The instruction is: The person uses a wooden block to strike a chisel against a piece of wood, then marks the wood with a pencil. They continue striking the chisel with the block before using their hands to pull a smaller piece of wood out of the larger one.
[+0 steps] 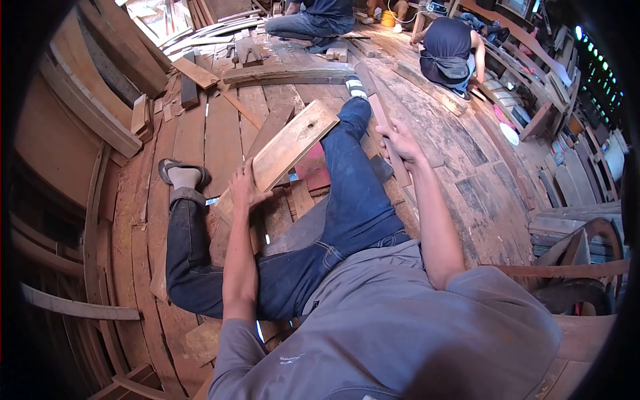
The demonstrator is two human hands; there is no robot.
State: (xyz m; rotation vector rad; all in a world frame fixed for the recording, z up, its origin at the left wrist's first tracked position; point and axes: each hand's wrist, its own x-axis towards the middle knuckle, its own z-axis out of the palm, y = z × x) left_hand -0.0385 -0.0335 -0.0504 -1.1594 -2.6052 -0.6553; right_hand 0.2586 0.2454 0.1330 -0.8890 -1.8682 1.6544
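I sit on a worn plank floor (220, 133) in blue jeans, one leg stretched out, the other bent. My left hand (245, 189) grips the near end of a pale wooden board (280, 155), which tilts up and away to the right. My right hand (399, 141) rests on a long narrow wooden strip (385, 128) that runs along the floor beside my outstretched leg; its fingers curl over the strip's edge.
Loose planks and offcuts (195, 72) lie at the far left. Two people work at the back: one seated (313, 23), one crouched in a dark shirt (450, 50). Curved timber pieces (573, 267) stack up at the right. A slanted plank wall (73, 100) rises on the left.
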